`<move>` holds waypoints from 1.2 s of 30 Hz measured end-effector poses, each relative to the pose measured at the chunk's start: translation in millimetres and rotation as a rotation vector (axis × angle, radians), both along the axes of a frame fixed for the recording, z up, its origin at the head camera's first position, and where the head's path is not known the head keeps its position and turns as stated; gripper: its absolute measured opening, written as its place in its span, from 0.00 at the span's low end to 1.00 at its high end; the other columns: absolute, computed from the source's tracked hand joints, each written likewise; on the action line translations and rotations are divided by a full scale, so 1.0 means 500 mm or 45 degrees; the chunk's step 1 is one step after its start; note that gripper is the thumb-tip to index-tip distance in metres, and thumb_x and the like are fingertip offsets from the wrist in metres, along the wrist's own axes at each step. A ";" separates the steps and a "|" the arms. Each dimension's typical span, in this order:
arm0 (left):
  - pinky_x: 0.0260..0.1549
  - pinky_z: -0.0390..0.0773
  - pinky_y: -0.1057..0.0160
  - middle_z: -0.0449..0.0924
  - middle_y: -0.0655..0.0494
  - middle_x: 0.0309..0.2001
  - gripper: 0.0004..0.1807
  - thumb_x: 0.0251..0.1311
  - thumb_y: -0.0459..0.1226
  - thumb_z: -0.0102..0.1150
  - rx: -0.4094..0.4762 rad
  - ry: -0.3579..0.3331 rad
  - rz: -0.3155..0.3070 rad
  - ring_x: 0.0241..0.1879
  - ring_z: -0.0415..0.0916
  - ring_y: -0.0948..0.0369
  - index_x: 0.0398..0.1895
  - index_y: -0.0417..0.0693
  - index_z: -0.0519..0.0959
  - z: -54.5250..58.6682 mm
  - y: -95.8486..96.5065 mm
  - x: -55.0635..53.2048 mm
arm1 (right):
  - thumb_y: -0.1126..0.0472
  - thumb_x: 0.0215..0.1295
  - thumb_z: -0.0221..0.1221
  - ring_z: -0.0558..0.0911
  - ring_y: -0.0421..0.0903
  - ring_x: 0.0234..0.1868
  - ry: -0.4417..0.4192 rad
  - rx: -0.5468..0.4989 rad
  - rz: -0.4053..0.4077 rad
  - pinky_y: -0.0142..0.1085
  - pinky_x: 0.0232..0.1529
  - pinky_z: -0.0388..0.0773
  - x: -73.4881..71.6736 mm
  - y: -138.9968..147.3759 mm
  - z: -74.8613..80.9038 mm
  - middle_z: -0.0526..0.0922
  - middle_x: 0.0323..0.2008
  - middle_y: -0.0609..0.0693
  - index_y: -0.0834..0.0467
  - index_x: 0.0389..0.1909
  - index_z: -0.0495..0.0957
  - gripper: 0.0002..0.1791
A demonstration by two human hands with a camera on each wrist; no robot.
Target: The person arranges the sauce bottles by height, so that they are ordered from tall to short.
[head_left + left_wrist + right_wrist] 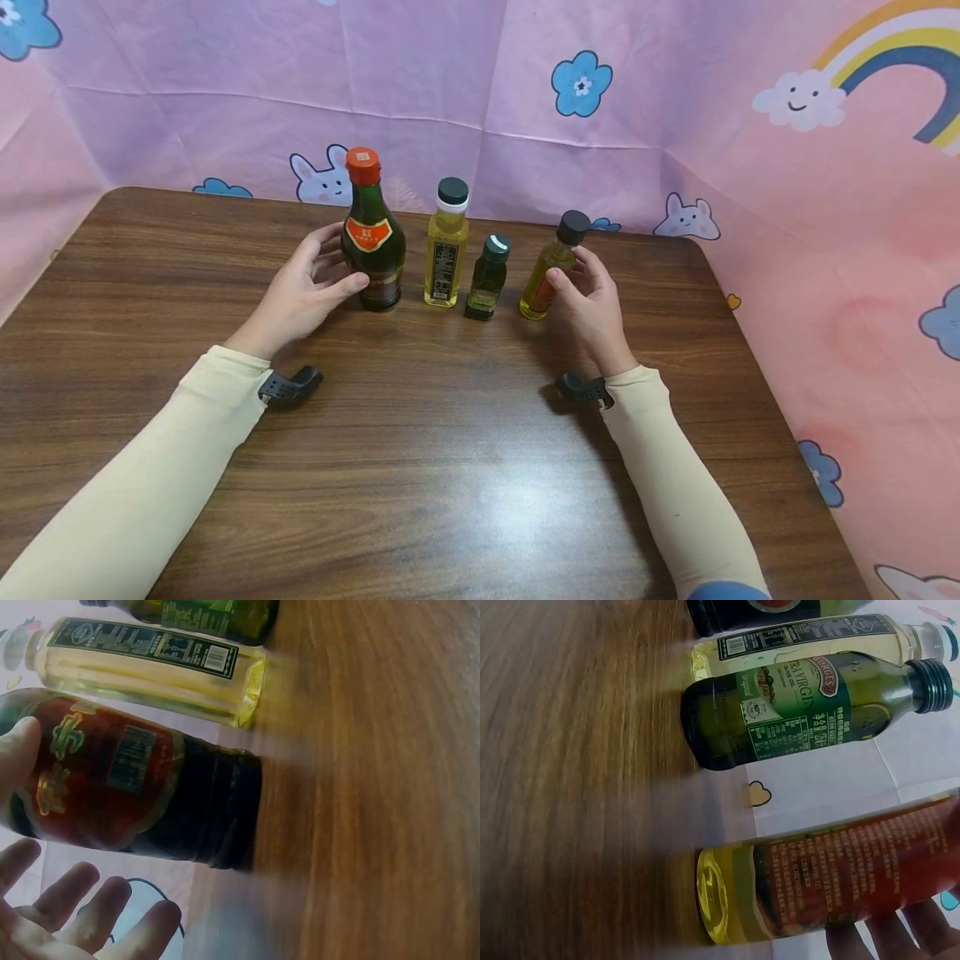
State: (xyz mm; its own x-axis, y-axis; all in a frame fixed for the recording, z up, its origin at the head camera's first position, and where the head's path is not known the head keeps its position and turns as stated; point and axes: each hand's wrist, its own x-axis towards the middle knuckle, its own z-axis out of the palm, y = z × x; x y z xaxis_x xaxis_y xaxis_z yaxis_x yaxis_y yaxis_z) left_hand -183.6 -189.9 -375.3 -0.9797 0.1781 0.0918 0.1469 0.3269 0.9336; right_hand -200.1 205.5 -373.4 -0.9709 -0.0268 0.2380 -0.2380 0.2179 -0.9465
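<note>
In the head view my left hand [303,287] is at the left side of a tall dark green bottle [378,279] with a red cap. Its thumb lies against the bottle's front, while its fingers [139,930] spread apart from the glass in the left wrist view. My right hand [596,312] holds a small bottle of yellow oil [537,292] with a black cap and red label, thumb in front and fingers behind. Between the hands stand a clear bottle of yellow oil [443,258] and a small dark green olive oil bottle [787,709], both upright and untouched.
The brown wooden table [420,450] stretches toward me, with the bottles in a row near its back edge. A pink and purple patterned cloth [525,158] hangs behind and to the right. Black straps [288,387] sit at both wrists.
</note>
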 end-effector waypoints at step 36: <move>0.66 0.72 0.43 0.67 0.44 0.71 0.53 0.57 0.48 0.78 -0.114 0.217 0.242 0.68 0.69 0.47 0.80 0.49 0.56 0.002 0.052 -0.005 | 0.61 0.73 0.63 0.83 0.54 0.60 0.293 0.313 -0.059 0.48 0.63 0.78 -0.007 0.002 -0.024 0.81 0.61 0.56 0.51 0.72 0.73 0.28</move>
